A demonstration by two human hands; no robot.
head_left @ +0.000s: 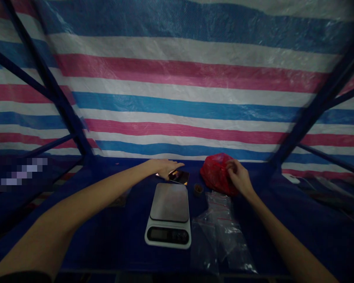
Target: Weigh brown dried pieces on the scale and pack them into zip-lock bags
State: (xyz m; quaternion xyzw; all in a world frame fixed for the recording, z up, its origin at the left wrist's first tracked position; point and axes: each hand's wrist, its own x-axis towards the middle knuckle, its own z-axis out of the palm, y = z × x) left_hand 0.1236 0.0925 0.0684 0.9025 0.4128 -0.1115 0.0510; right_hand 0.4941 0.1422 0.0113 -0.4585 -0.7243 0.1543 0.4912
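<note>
My left hand (164,168) reaches to the back of the table, its fingers stretched out over the left end of a dark, shiny phone-like slab (181,177). Whether it touches the slab I cannot tell. My right hand (239,177) pinches the right side of a crumpled red plastic bag (215,173), whose contents are hidden. Between the slab and the bag stands a small round cup (198,190) with something brownish in it. A white kitchen scale (169,212) with a bare metal plate sits in front; its display looks dark.
Several clear zip bags (224,228) lie overlapping to the right of the scale. A small clear packet (118,201) is partly hidden behind my left forearm. Blue metal bars (318,102) rise at both sides of the blue table (120,239), before a striped tarp (177,82).
</note>
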